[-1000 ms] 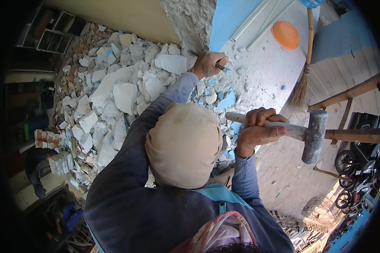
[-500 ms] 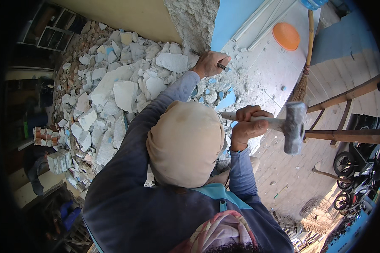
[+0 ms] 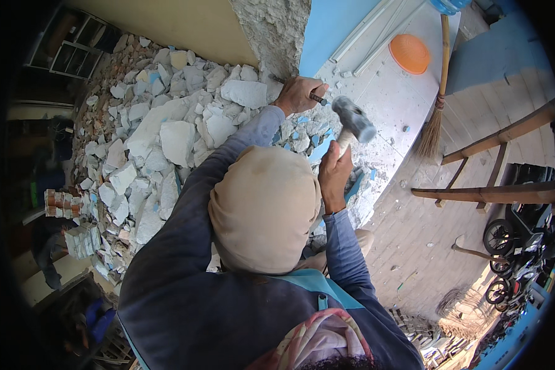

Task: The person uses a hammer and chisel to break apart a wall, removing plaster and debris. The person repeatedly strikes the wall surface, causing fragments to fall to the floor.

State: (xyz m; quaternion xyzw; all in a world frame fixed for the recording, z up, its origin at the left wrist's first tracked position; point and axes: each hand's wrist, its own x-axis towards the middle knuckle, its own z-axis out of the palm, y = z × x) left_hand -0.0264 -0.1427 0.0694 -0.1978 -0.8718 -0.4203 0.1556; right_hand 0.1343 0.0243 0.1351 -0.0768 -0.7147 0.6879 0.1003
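Observation:
My left hand [image 3: 297, 95] is closed round a dark metal chisel [image 3: 318, 98], holding it low against the broken foot of the wall [image 3: 276, 37]. The chisel's struck end sticks out to the right of the fist; its working tip is hard to make out. In my right hand [image 3: 335, 177] I grip the pale handle of a club hammer [image 3: 353, 119]. Its grey steel head is just right of the chisel's end, with a small gap showing. Broken concrete chunks [image 3: 179, 142], some with blue paint, lie under and left of my arms.
My bent knee in beige cloth [image 3: 262, 209] is between my arms. An orange basin [image 3: 409, 53] and a straw broom [image 3: 435, 123] are at the upper right. Wooden beams [image 3: 493, 193] jut in from the right, near parked motorcycles [image 3: 505, 240]. A blue wall face [image 3: 333, 31] adjoins the broken edge.
The hammer has swung left and up from out at the right to beside the chisel's end. My left hand still holds the chisel at the wall foot; the whole view has shifted slightly.

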